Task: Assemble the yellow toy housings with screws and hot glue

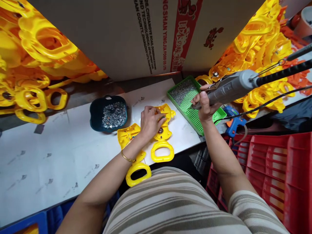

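My left hand (150, 123) rests over a yellow plastic shell (164, 130) with a round metal part inside. Its fingers are bent together at the shell's upper half, and what they pinch, if anything, is too small to make out. A second yellow shell (126, 134) lies open beside it, partly under my left wrist. Both shells have ring-shaped handles at the table's front edge. My right hand (206, 105) is wrapped round a grey power screwdriver (229, 89), held tilted above the green tray, its tip pointing down to the left.
A green tray (198, 122) holds small screws. Left of the shells stands a dark bowl (94, 113) of small metal parts. Behind is a large carton (109, 39), with yellow parts heaped either side. A blue glue gun (232, 128) and a red crate (268, 169) are at right.
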### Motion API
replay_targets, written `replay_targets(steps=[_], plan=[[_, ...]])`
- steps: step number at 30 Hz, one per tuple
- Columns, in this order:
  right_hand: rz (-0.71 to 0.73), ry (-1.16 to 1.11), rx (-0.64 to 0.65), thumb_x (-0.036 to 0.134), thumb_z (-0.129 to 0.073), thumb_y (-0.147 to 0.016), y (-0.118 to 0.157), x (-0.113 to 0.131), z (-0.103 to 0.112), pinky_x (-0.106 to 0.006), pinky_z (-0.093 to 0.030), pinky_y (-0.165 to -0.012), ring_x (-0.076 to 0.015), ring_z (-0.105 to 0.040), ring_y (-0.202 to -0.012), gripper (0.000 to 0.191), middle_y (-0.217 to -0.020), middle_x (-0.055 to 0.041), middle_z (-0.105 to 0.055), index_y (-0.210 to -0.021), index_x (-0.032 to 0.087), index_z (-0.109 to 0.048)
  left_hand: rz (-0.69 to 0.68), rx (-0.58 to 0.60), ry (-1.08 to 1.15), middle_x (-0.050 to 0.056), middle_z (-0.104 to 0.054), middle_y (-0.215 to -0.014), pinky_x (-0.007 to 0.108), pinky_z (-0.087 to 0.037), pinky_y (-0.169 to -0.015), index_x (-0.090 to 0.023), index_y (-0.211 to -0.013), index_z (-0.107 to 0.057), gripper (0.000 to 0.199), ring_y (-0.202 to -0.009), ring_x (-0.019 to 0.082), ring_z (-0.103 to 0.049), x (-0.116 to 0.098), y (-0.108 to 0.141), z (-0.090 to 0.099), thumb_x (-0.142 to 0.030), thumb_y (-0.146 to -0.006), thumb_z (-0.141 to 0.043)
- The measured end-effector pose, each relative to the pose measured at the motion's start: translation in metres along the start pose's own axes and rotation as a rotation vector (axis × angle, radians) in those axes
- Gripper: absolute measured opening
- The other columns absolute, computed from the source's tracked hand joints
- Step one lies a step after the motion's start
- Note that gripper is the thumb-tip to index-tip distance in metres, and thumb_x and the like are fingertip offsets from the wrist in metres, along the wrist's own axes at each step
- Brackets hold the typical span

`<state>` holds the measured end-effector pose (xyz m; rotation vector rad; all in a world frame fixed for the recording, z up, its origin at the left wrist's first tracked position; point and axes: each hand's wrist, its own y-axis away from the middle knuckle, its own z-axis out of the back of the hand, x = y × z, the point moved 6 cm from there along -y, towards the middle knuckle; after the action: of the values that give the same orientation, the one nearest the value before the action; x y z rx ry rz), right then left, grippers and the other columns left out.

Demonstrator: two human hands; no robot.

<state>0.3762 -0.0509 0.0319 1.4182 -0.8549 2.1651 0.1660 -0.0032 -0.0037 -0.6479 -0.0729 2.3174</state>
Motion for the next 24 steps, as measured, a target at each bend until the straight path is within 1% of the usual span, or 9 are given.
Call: replay_targets(steps=[4, 7, 11, 14, 17, 19, 21, 22, 24], plan=[[0.036, -0.103, -0.044, 0.074, -0.038, -0.080, 0.001, 0.001, 0.001, -0.041, -0.056, -0.062, -0.0184, -0.056, -0.054, 0.064, -0.069, -0.0021, -0.050, -0.115, 0.022, -0.053, -0.003, 0.014, -0.022, 0.009, -0.066, -0.095, 0.042, -0.042, -0.077, -0.027, -0.098, -0.076, 0.020, -0.100, 0.029, -0.047, 0.000, 0.000, 0.000, -0.038, -0.086, -0.065], [0.023, -0.130, -0.047, 0.074, -0.041, -0.077, 0.002, 0.000, 0.000, -0.041, -0.055, -0.059, -0.0168, -0.052, -0.050, 0.059, -0.069, -0.0016, -0.050, -0.106, 0.024, -0.054, -0.006, 0.015, -0.023, 0.009, -0.066, -0.095, 0.042, -0.041, -0.077, -0.027, -0.097, -0.076, 0.019, -0.100, 0.029, -0.047, 0.000, -0.001, 0.000, -0.038, -0.085, -0.066], [0.016, -0.113, 0.005, 0.074, -0.043, -0.076, 0.003, 0.004, 0.002, -0.038, -0.053, -0.059, -0.0170, -0.055, -0.054, 0.057, -0.071, -0.0016, -0.050, -0.104, 0.026, -0.053, -0.001, 0.003, -0.013, 0.009, -0.065, -0.094, 0.043, -0.041, -0.077, -0.027, -0.095, -0.077, 0.018, -0.099, 0.029, -0.047, 0.000, -0.001, 0.000, -0.037, -0.085, -0.066], [0.096, -0.247, 0.007, 0.069, -0.053, -0.075, 0.006, 0.024, 0.009, -0.036, -0.052, -0.056, -0.0164, -0.053, -0.050, 0.047, -0.062, 0.0022, -0.044, -0.098, 0.027, -0.051, 0.003, 0.027, -0.010, 0.009, -0.065, -0.096, 0.043, -0.041, -0.080, -0.027, -0.096, -0.077, 0.018, -0.099, 0.029, -0.046, -0.001, -0.002, -0.001, -0.036, -0.084, -0.067], [0.175, -0.346, -0.002, 0.069, -0.056, -0.074, 0.012, 0.055, 0.011, -0.035, -0.050, -0.052, -0.0147, -0.046, -0.043, 0.045, -0.054, 0.0051, -0.039, -0.091, 0.028, -0.049, 0.020, 0.079, -0.013, 0.009, -0.065, -0.097, 0.044, -0.041, -0.082, -0.026, -0.099, -0.076, 0.019, -0.101, 0.029, -0.046, -0.002, -0.003, -0.001, -0.034, -0.083, -0.069], [0.260, -0.458, 0.005, 0.064, -0.057, -0.077, 0.017, 0.077, 0.005, -0.033, -0.046, -0.047, -0.0130, -0.042, -0.040, 0.038, -0.052, 0.0058, -0.038, -0.088, 0.028, -0.051, 0.029, 0.106, -0.013, 0.009, -0.064, -0.098, 0.043, -0.041, -0.083, -0.025, -0.100, -0.076, 0.020, -0.103, 0.029, -0.045, -0.003, -0.004, -0.001, -0.034, -0.083, -0.069], [0.359, -0.615, 0.057, 0.054, -0.058, -0.081, 0.024, 0.091, -0.006, -0.028, -0.042, -0.041, -0.0111, -0.040, -0.037, 0.027, -0.051, 0.0067, -0.039, -0.088, 0.028, -0.054, 0.033, 0.119, -0.016, 0.009, -0.064, -0.099, 0.042, -0.041, -0.083, -0.024, -0.101, -0.076, 0.021, -0.104, 0.028, -0.045, -0.003, -0.004, 0.000, -0.033, -0.084, -0.068], [0.389, -0.677, 0.101, 0.050, -0.059, -0.082, 0.026, 0.093, -0.014, -0.027, -0.040, -0.039, -0.0107, -0.039, -0.036, 0.023, -0.051, 0.0070, -0.039, -0.089, 0.029, -0.055, 0.032, 0.120, -0.018, 0.009, -0.064, -0.099, 0.042, -0.041, -0.082, -0.024, -0.101, -0.076, 0.021, -0.104, 0.028, -0.045, -0.004, -0.005, 0.001, -0.034, -0.084, -0.068], [0.361, -0.684, 0.220, 0.052, -0.059, -0.082, 0.030, 0.084, -0.034, -0.027, -0.043, -0.041, -0.0118, -0.044, -0.039, 0.024, -0.052, 0.0069, -0.041, -0.094, 0.031, -0.056, 0.027, 0.116, -0.022, 0.009, -0.064, -0.099, 0.041, -0.041, -0.082, -0.025, -0.099, -0.076, 0.020, -0.103, 0.028, -0.045, -0.004, -0.005, 0.002, -0.035, -0.084, -0.068]])
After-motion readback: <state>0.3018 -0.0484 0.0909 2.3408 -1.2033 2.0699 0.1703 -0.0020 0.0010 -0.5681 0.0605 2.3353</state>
